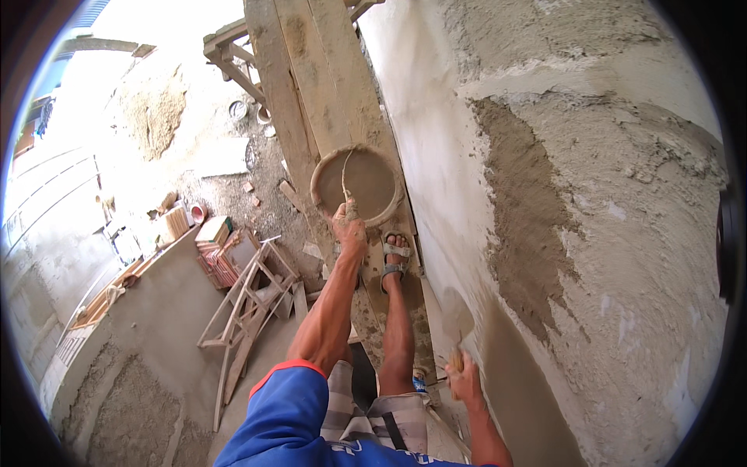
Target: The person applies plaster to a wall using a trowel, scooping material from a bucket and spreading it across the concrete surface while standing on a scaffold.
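My left hand is closed round the thin, mortar-caked handle of a round bucket. The handle runs from the bucket's far rim over its opening to my fist. Inside lies smooth grey-brown wet mortar. Low on the right, my right hand grips the wooden grip of a trowel. Its pointed blade is directed away from me, close to the wall. How far the blade is from the wall I cannot tell.
I stand on a plank scaffold alongside the wall, which has a dark wet mortar patch. Below on the left are a wooden trestle, stacked reddish tiles and rubble. Another wooden support holds the far planks.
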